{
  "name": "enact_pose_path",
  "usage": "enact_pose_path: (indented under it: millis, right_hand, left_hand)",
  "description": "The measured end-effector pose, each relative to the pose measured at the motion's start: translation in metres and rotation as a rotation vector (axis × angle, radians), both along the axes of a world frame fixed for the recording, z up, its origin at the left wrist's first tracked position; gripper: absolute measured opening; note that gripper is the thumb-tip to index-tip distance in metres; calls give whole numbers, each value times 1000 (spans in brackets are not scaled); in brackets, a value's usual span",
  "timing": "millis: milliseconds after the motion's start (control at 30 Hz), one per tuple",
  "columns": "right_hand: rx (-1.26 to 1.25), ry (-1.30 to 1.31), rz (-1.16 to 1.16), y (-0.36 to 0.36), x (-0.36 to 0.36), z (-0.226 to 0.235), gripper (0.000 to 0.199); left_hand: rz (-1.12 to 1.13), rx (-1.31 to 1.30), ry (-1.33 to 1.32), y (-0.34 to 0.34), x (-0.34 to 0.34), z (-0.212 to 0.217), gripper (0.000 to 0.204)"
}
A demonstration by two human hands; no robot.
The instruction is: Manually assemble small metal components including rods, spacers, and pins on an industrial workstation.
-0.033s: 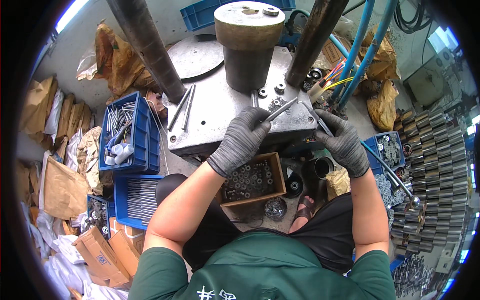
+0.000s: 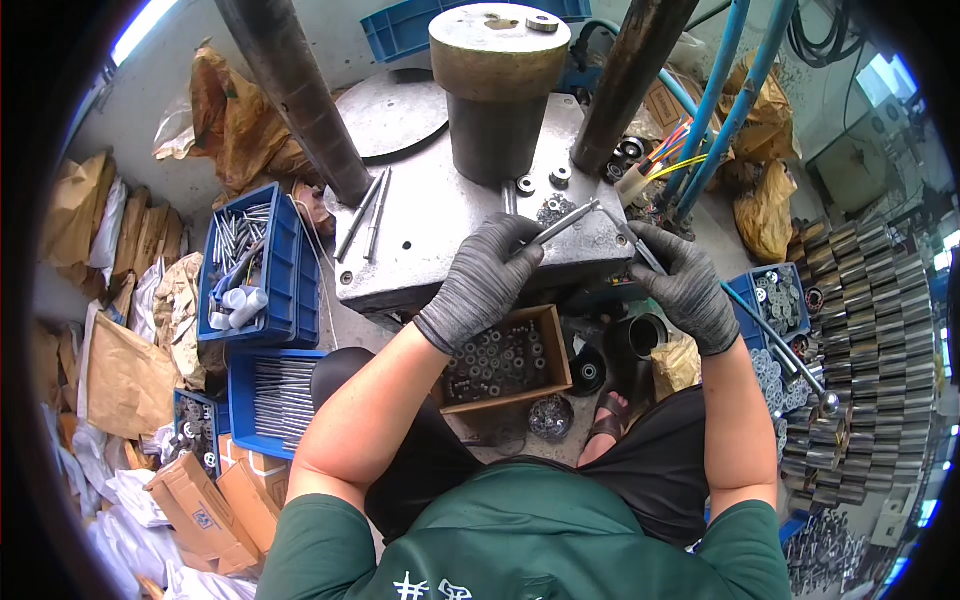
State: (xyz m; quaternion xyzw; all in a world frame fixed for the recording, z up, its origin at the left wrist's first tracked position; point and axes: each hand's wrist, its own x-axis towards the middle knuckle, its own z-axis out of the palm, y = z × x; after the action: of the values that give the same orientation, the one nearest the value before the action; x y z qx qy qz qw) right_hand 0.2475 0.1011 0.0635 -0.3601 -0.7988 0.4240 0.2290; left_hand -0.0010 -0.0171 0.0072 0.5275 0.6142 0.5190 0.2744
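Observation:
Both hands wear grey gloves. My left hand [image 2: 492, 266] is closed around a slim metal rod [image 2: 568, 222], which points up to the right over the steel machine plate [image 2: 410, 280]. My right hand [image 2: 690, 288] grips a slim metal tool [image 2: 646, 252]; its kind is not clear. The tool's thin tip meets the far end of the rod, or lies very close to it. Beyond the hands, small ring-shaped parts [image 2: 560, 177] and a patch of tiny metal pieces [image 2: 554, 208] lie on the plate. Two more rods [image 2: 376, 214] rest on its left side.
A thick steel cylinder [image 2: 497, 120] stands behind the hands between two dark columns [image 2: 300, 95]. Below the plate sits a wooden box [image 2: 508, 398] of small rings. Blue bins [image 2: 262, 402] of rods are at left; a long-handled lever [image 2: 775, 335] and stacked metal cylinders [image 2: 860, 350] are at right.
The far end of the rod has dipped slightly toward the tip of the tool in my right hand. Both grips are the same.

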Motion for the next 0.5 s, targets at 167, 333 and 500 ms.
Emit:
enact_pose_path:
  millis: [167,333,500]
  right_hand:
    - [-46,-68,84,2,7,19,47]
    - [-110,-181,200,6,16,23,48]
    - [-160,-186,254,-11,0,30,50]
  left_hand:
    - [-35,79,231,-3,-12,17,21]
    - [-113,-51,-249,-9,-12,23,21]
    - [-153,-139,-506,-8,-10,10,25]
